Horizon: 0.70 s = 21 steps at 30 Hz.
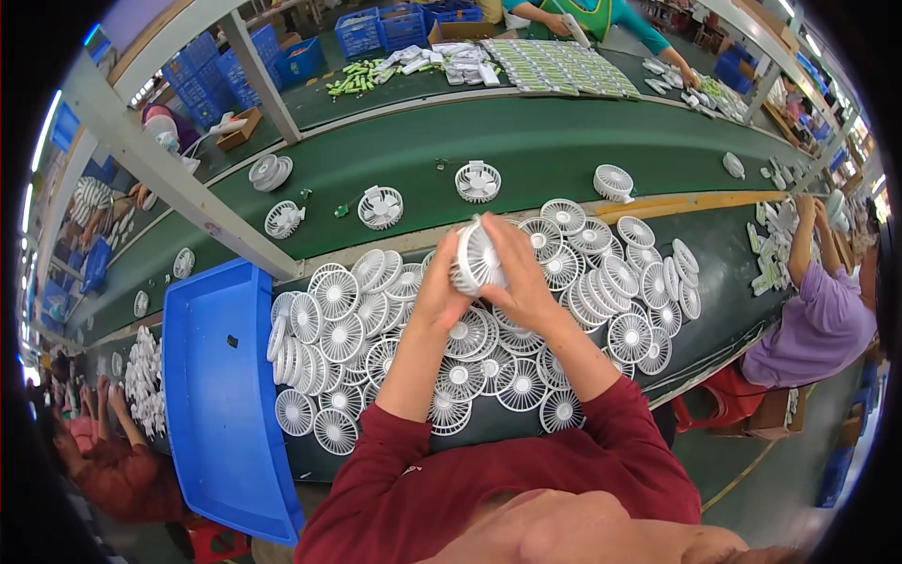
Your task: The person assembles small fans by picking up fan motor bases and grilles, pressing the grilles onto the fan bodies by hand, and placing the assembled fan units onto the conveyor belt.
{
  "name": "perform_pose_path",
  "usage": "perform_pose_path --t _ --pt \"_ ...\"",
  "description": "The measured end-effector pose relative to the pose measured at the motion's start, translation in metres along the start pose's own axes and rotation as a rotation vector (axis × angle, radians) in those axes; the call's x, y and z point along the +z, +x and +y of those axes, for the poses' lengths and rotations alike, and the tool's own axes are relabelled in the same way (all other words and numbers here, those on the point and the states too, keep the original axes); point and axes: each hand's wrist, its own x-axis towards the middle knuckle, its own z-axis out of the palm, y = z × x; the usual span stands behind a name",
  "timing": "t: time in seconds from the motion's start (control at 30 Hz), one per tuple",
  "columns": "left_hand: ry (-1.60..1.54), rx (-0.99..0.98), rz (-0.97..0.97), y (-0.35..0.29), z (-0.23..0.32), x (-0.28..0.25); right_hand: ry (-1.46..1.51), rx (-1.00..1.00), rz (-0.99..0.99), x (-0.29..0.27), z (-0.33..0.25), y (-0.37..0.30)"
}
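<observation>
Above a heap of round white fan grilles (460, 376), my two hands hold a white fan head (481, 258) up and tilted. My left hand (438, 293) is closed round its left side. My right hand (522, 282) grips it from the right, fingers over the top and thumb near the lower edge. Slatted sides and a radial-ribbed face show between my hands; its far side is hidden. Just beyond lies a green conveyor belt (423, 150), where an open fan housing (477, 181) with blades showing sits closest to my hands.
At my left stands a blue plastic tray (211, 376) holding a small dark piece. More fan housings (381, 208) and a closed fan head (614, 182) lie along the belt. A grey metal post (178, 160) rises at the left. Co-workers sit at both sides; another (587, 19) works across the belt.
</observation>
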Motion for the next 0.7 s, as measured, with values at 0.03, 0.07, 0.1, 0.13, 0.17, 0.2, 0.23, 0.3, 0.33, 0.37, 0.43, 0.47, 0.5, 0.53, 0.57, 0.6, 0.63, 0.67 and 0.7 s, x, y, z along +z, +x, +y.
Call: perform_pose_path --t 0.03,0.07,0.1,0.13,0.17,0.2,0.23,0.3,0.33,0.37,0.43,0.47,0.5,0.53,0.57,0.6,0.63,0.67,0.7 --pt "-0.053 -0.013 0.048 -0.002 0.002 0.002 0.047 -0.018 -0.030 0.005 -0.002 -0.001" --pt "-0.063 -0.013 0.093 -0.005 0.003 0.004 0.042 0.000 -0.032 0.009 -0.005 -0.003" --pt "-0.060 0.017 0.085 -0.006 0.002 0.004 0.048 -0.004 -0.028 0.010 -0.006 -0.004" --pt "-0.056 0.052 0.077 -0.008 -0.001 0.004 0.070 -0.005 -0.022 0.012 -0.006 -0.004" --pt "-0.018 0.139 0.221 -0.009 -0.008 0.011 0.099 -0.013 -0.023 0.016 -0.006 -0.001" --pt "0.145 0.264 0.216 -0.011 -0.015 0.012 0.151 0.023 -0.016 0.021 -0.002 -0.005" --pt "0.310 0.395 0.215 -0.013 -0.022 0.011 0.332 0.121 -0.003 0.026 -0.004 -0.008" --pt "0.816 0.688 0.255 -0.019 -0.029 0.015 0.545 0.286 -0.056 0.028 -0.012 -0.008" --pt "0.997 0.827 0.225 -0.018 -0.031 0.023 0.741 0.380 -0.069 0.028 0.001 -0.019" --pt "1.184 0.961 0.200 -0.018 -0.032 0.025 0.943 0.479 -0.091 0.029 -0.003 -0.018" --pt "1.364 1.119 0.160 -0.020 -0.030 0.026 1.240 0.737 -0.042 0.022 -0.011 -0.021" --pt "1.417 1.176 0.097 -0.022 -0.025 0.030 1.319 0.799 -0.025 0.014 -0.018 -0.017" --pt "1.507 1.205 0.129 -0.022 -0.024 0.030 1.330 0.880 -0.025 0.010 -0.026 -0.011" --pt "1.524 1.218 0.120 -0.020 -0.024 0.028 1.356 0.888 -0.047 0.010 -0.024 -0.010" --pt "1.538 1.228 0.103 -0.018 -0.023 0.026 1.379 0.898 -0.061 0.012 -0.020 -0.011" --pt "1.514 1.207 0.089 -0.018 -0.022 0.024 1.383 0.912 -0.039 0.017 -0.016 -0.012" --pt "1.505 1.188 0.091 -0.019 -0.016 0.020 1.132 0.849 -0.124 0.015 -0.021 -0.005" --pt "1.369 1.109 0.084 -0.017 -0.015 0.014 0.881 0.784 -0.207 0.012 -0.024 0.000" --pt "1.238 1.027 0.083 -0.015 -0.018 0.011 0.813 0.542 -0.158 0.020 -0.015 -0.004"
